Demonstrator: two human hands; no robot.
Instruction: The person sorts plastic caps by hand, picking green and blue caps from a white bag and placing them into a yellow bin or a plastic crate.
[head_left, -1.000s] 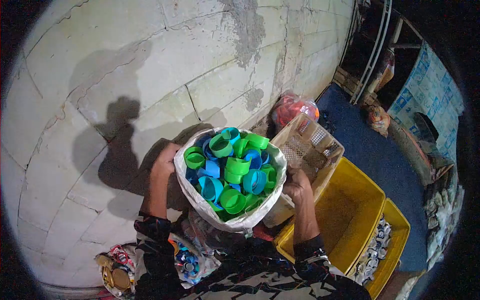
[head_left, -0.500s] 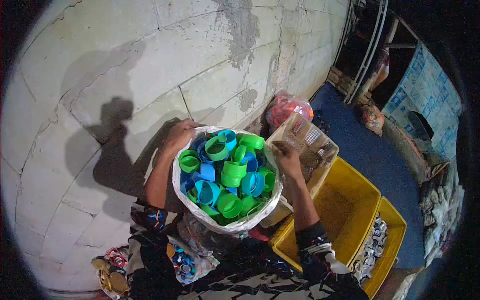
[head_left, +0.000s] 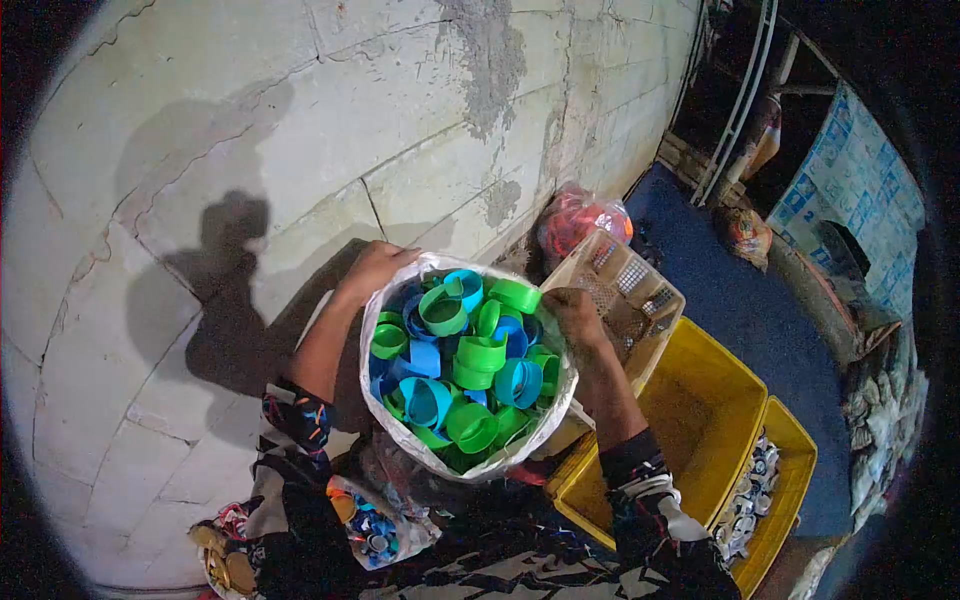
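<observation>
A round white sack [head_left: 376, 405] stands in front of me, filled with green and blue plastic caps [head_left: 478, 362], some of them ring-shaped. My left hand [head_left: 378, 270] is closed on the sack's rim at the upper left, thumb and fingers pinching the folded edge. On the opposite side, my right hand [head_left: 577, 318] has its fingers curled in against the right rim and appears to grip it; the fingertips are partly in shadow.
Right of the sack are a cream plastic crate [head_left: 640, 310], a yellow bin [head_left: 700, 400] and a second yellow bin [head_left: 790, 500] holding pale pieces. A clear bag of red items [head_left: 583, 222] sits by the wall. Smaller bags of caps [head_left: 375, 530] lie lower left.
The sack has shifted slightly right and down in view, with my left hand still on its rim. My right hand's fingers have curled in at the right rim.
</observation>
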